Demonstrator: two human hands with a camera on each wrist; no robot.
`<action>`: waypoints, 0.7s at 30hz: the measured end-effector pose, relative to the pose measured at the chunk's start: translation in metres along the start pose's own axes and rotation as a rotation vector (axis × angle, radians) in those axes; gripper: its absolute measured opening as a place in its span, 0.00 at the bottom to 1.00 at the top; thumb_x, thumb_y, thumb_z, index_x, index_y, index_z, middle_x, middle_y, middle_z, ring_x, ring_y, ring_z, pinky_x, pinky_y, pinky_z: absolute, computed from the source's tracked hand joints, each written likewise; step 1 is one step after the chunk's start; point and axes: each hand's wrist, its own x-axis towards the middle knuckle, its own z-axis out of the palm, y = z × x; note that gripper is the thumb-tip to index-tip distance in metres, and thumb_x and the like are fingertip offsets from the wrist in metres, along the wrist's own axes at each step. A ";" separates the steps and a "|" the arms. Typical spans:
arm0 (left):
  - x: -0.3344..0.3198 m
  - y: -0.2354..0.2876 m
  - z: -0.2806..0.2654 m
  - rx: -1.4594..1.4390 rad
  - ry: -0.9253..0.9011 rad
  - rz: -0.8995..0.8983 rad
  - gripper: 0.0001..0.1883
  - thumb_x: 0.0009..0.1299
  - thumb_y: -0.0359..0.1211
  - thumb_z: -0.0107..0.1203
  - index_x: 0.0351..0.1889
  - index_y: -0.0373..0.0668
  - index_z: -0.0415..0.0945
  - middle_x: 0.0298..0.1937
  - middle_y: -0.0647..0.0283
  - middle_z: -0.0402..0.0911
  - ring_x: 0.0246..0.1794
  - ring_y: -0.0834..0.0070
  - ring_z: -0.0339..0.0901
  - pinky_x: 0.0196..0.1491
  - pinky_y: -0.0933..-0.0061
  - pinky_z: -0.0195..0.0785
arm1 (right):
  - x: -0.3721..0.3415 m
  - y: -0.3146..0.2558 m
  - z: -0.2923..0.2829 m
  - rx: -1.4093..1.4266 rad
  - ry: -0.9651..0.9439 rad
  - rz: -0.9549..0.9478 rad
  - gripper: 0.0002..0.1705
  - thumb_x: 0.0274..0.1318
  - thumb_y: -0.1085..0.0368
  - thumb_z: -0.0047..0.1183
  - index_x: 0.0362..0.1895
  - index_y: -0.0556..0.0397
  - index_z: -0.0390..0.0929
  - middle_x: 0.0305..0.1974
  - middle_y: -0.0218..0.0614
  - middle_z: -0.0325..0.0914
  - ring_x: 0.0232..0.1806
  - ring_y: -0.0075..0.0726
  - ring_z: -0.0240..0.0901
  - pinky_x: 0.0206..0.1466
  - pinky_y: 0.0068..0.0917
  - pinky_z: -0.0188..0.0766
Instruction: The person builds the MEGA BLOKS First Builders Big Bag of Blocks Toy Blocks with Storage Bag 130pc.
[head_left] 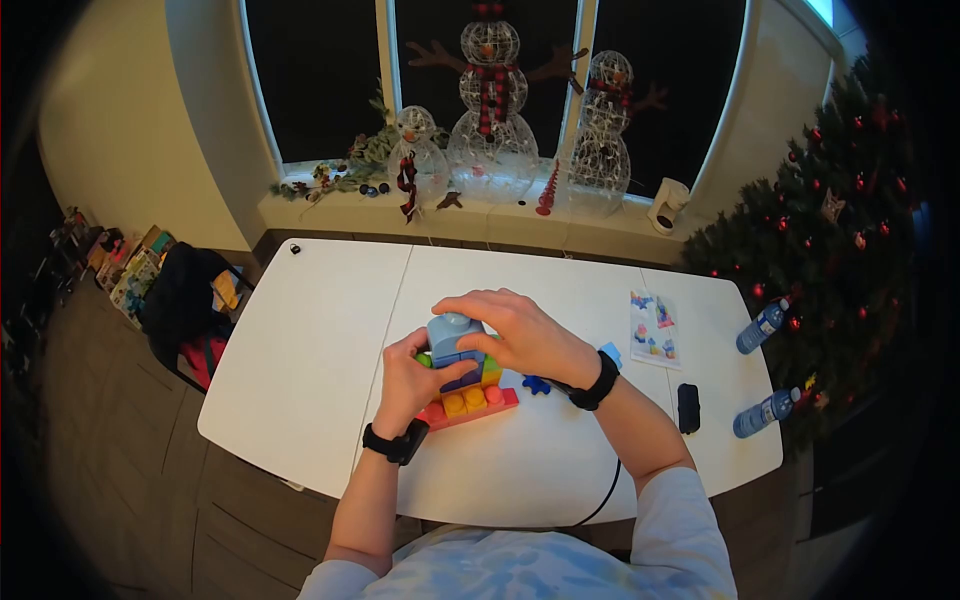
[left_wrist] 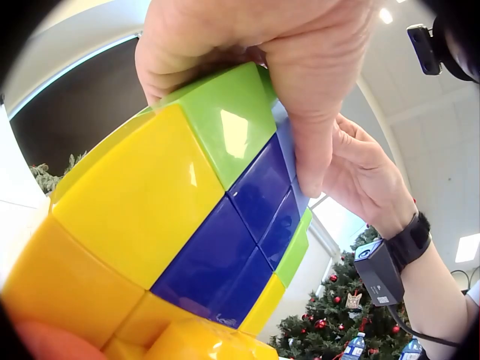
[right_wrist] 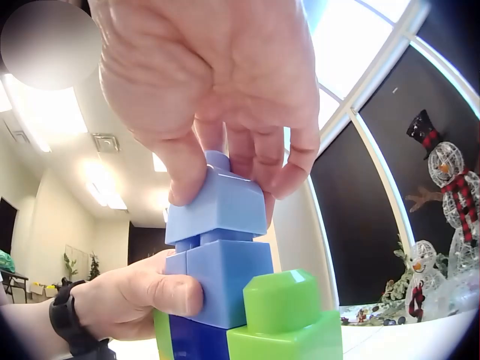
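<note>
My right hand [head_left: 525, 335] comes from above and pinches a light blue toy building block [right_wrist: 217, 206] between thumb and fingers. That block sits slightly tilted over a blue block [right_wrist: 229, 277], with a gap and part of a stud showing between them. My left hand [head_left: 412, 380] grips the upper part of the block stack from the side, its thumb [right_wrist: 178, 294] against the blue block. Lower down are dark blue blocks [left_wrist: 214, 259], green blocks [right_wrist: 289, 337] and a yellow block [left_wrist: 135, 195]. A red base with orange and yellow studded blocks [head_left: 465, 402] forms the bottom.
On the white table [head_left: 310, 340], a dark blue piece [head_left: 537, 384] and a light blue piece [head_left: 610, 353] lie by my right wrist. Farther right are a picture sheet [head_left: 655, 330], a black case [head_left: 688, 408] and two water bottles [head_left: 763, 326]. A cable runs below my right forearm.
</note>
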 end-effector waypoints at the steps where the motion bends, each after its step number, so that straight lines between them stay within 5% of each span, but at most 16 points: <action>1: 0.000 -0.001 0.000 0.010 0.003 -0.005 0.22 0.54 0.33 0.81 0.43 0.33 0.84 0.36 0.63 0.88 0.36 0.79 0.84 0.44 0.74 0.80 | -0.001 0.001 0.002 -0.038 0.002 -0.021 0.27 0.57 0.70 0.62 0.63 0.48 0.79 0.49 0.41 0.84 0.51 0.51 0.79 0.58 0.42 0.74; 4: 0.000 -0.001 0.003 -0.020 0.053 0.066 0.20 0.53 0.36 0.82 0.35 0.35 0.83 0.30 0.61 0.86 0.29 0.78 0.79 0.39 0.73 0.77 | -0.005 0.003 0.008 -0.086 0.033 -0.054 0.27 0.56 0.70 0.62 0.62 0.47 0.79 0.47 0.40 0.84 0.49 0.50 0.79 0.57 0.41 0.74; 14: -0.002 0.004 0.003 0.003 0.062 0.086 0.20 0.53 0.35 0.81 0.35 0.35 0.83 0.30 0.62 0.86 0.29 0.79 0.79 0.39 0.73 0.77 | -0.009 0.004 0.017 -0.120 0.086 -0.064 0.31 0.57 0.70 0.63 0.67 0.46 0.77 0.51 0.42 0.83 0.51 0.52 0.79 0.58 0.42 0.74; 18: 0.000 0.001 0.002 -0.009 0.026 0.047 0.22 0.54 0.32 0.80 0.43 0.34 0.84 0.36 0.62 0.88 0.34 0.78 0.82 0.43 0.73 0.79 | -0.013 0.004 0.000 -0.026 0.007 -0.026 0.34 0.58 0.69 0.64 0.70 0.46 0.74 0.54 0.43 0.83 0.53 0.50 0.79 0.60 0.42 0.74; 21: 0.001 0.000 0.001 -0.019 -0.008 0.007 0.26 0.55 0.30 0.79 0.51 0.34 0.84 0.41 0.62 0.89 0.39 0.77 0.84 0.48 0.73 0.80 | -0.031 0.020 -0.036 0.045 0.170 0.165 0.33 0.60 0.66 0.65 0.71 0.46 0.74 0.59 0.41 0.82 0.54 0.45 0.81 0.59 0.38 0.76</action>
